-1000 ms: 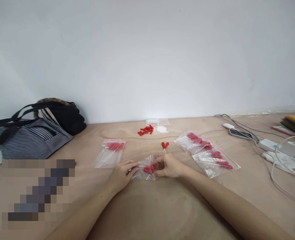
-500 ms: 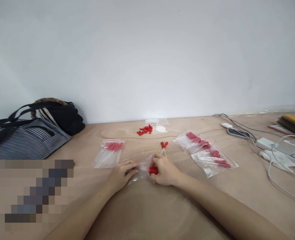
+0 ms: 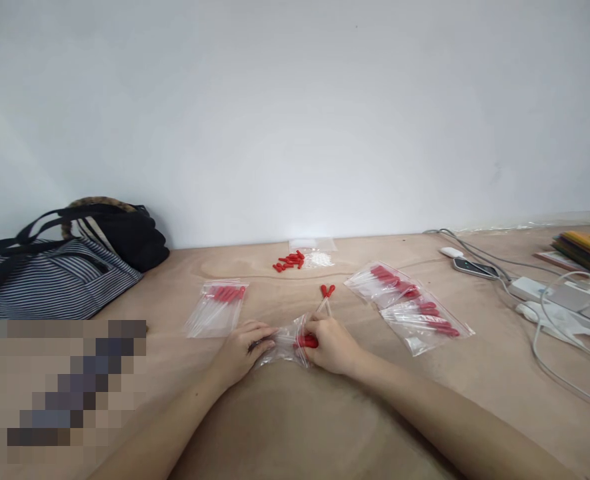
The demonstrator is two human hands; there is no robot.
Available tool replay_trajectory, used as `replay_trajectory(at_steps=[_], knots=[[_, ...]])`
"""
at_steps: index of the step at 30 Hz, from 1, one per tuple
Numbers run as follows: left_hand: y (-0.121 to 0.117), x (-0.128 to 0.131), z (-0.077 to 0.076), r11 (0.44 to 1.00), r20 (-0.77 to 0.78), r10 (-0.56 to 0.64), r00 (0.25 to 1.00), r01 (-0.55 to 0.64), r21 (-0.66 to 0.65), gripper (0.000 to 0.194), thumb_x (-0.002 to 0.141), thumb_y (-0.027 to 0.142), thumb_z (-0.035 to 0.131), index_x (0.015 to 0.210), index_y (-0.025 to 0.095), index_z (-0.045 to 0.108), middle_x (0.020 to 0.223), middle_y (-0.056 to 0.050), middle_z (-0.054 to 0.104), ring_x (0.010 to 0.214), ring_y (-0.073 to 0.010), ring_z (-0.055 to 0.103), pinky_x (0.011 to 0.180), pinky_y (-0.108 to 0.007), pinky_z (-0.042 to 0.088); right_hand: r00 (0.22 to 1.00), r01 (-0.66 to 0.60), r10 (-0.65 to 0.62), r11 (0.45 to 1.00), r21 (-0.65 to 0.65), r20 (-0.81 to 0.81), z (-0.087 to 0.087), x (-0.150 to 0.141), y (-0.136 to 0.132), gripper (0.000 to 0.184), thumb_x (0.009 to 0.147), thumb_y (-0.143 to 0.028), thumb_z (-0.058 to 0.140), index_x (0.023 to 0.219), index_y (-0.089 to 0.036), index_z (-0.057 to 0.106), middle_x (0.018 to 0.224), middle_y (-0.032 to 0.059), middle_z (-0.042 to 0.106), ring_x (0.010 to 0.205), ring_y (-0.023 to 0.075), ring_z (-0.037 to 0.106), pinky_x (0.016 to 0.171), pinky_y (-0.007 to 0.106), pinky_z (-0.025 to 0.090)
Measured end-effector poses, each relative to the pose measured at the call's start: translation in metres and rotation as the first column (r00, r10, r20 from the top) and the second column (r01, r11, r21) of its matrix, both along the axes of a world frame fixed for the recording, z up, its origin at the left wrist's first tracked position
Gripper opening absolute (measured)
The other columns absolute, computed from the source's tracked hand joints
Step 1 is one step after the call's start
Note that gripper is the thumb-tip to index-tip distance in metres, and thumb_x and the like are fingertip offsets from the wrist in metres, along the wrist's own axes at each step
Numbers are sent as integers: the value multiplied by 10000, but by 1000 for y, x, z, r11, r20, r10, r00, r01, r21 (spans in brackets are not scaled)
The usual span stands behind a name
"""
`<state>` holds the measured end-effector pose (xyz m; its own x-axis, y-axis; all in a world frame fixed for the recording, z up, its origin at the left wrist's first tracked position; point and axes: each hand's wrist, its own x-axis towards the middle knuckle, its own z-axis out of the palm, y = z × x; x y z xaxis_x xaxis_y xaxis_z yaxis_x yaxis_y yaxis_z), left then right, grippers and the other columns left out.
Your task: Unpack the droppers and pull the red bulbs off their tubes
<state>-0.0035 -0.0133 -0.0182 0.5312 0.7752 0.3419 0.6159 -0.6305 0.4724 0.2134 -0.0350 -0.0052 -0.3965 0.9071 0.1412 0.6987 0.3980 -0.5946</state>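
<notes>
A clear zip bag (image 3: 285,340) lies crumpled between my two hands at the front middle of the table. My left hand (image 3: 242,350) pinches its left end between thumb and fingers. Around the red bulbs of several droppers (image 3: 307,341), my right hand (image 3: 333,343) is closed at the bag's open right end. The clear stems of these droppers reach left inside the bag. Just beyond my right hand lie two loose droppers (image 3: 327,291), red bulbs pointing away from me. My right fingertips are partly hidden.
One filled bag of droppers (image 3: 217,307) lies left, and overlapping filled bags (image 3: 425,320) lie right. Behind are loose red bulbs (image 3: 289,261) and clear tubes (image 3: 317,259). A striped bag (image 3: 69,280) stands far left; a power strip (image 3: 555,293) with cables is far right.
The red bulbs have shifted slightly in my right hand, and the bag's mouth has wrinkled more around the stems. My left hand keeps its hold; the view has moved a little.
</notes>
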Motion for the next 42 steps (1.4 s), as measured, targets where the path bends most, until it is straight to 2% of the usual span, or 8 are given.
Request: replay_trajectory(at_steps=[6, 10, 14, 22, 27, 34, 39, 42], knots=[[-1, 1, 2, 1000, -15, 5, 1000, -5, -1, 208, 804, 260, 521, 957, 227, 657, 918, -25, 674, 854, -165, 599, 773, -286, 477, 998, 15, -17, 1000, 25, 63, 5, 7, -4, 71, 699, -181, 547, 716, -153, 610, 886, 66, 576, 744, 147, 536, 653, 241, 390], [-1, 2, 3, 1000, -21, 1, 1000, -1, 18, 203, 800, 267, 532, 950, 215, 659, 906, -30, 674, 846, -171, 600, 766, -289, 478, 998, -55, 55, 998, -39, -14, 13, 15, -5, 122, 719, -140, 500, 694, -168, 616, 676, 18, 596, 617, 120, 523, 585, 216, 366], [-1, 2, 2, 999, -19, -16, 1000, 17, 33, 204, 812, 274, 518, 942, 212, 662, 902, -31, 674, 840, -169, 599, 767, -289, 474, 1000, -26, 26, 1000, 16, -13, 14, 17, -4, 150, 663, -87, 491, 649, -165, 618, 611, 3, 587, 553, 105, 478, 541, 205, 332], [4, -2, -9, 999, -17, -5, 1000, 5, 38, 224, 820, 307, 514, 979, 229, 652, 919, -27, 668, 857, -170, 586, 774, -291, 459, 973, -92, 69, 991, -100, -221, 15, 32, 3, 160, 700, -184, 525, 653, -165, 676, 510, -48, 502, 496, 76, 423, 486, 179, 302], [2, 0, -4, 1000, -29, -1, 1000, 1, 4, 225, 819, 293, 506, 975, 226, 653, 930, -25, 664, 874, -173, 581, 791, -293, 453, 985, -127, 128, 992, 9, -112, 13, 29, 1, 176, 667, -93, 502, 689, -172, 658, 579, -36, 548, 543, 81, 459, 548, 183, 329], [2, 0, -4, 1000, -32, 2, 999, -2, -5, 230, 819, 285, 505, 991, 228, 646, 943, -25, 661, 888, -170, 576, 804, -293, 448, 999, -43, 43, 999, 24, 22, 6, 20, -1, 74, 690, -195, 582, 662, -154, 637, 781, 49, 611, 700, 137, 537, 622, 215, 372], [0, 0, 0, 1000, -54, 11, 999, -12, -22, 230, 807, 283, 518, 989, 222, 645, 958, -27, 664, 903, -179, 577, 819, -304, 447, 980, -85, 40, 970, -226, -196, 12, 36, 2, 117, 733, -194, 549, 738, -176, 664, 612, -6, 611, 585, 116, 558, 560, 209, 414], [-2, 1, 6, 999, -70, 17, 997, -20, -40, 222, 802, 268, 519, 976, 221, 648, 959, -26, 666, 905, -179, 580, 824, -306, 447, 923, -93, -110, 865, -493, -368, 9, 49, 10, 118, 690, -254, 623, 745, -158, 663, 599, -7, 627, 565, 117, 587, 550, 220, 471]])
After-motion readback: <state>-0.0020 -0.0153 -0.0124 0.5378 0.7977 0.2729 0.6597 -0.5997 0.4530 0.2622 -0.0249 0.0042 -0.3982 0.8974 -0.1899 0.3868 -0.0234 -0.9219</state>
